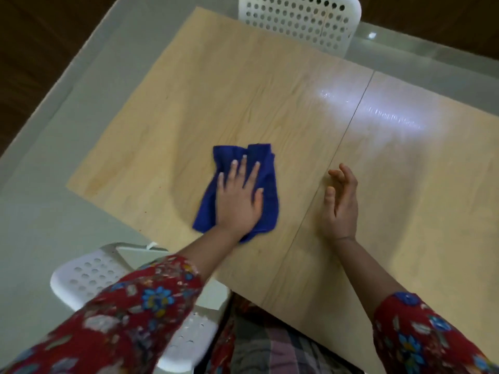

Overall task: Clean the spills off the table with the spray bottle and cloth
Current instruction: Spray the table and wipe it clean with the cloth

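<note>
A blue cloth (266, 171) lies crumpled on the light wooden table (243, 90), near its middle. My left hand (239, 197) presses flat on top of the cloth, fingers spread. My right hand (341, 201) rests on its edge on the table to the right of the cloth, fingers loosely curled and apart, holding nothing. A wet sheen (378, 109) shows on the table surface at the far right. No spray bottle is in view.
A white perforated chair (299, 20) stands at the table's far side. Another white perforated chair (89, 273) sits at the near left, under my left sleeve. A seam (337, 147) runs across the tabletop. Grey floor surrounds the table.
</note>
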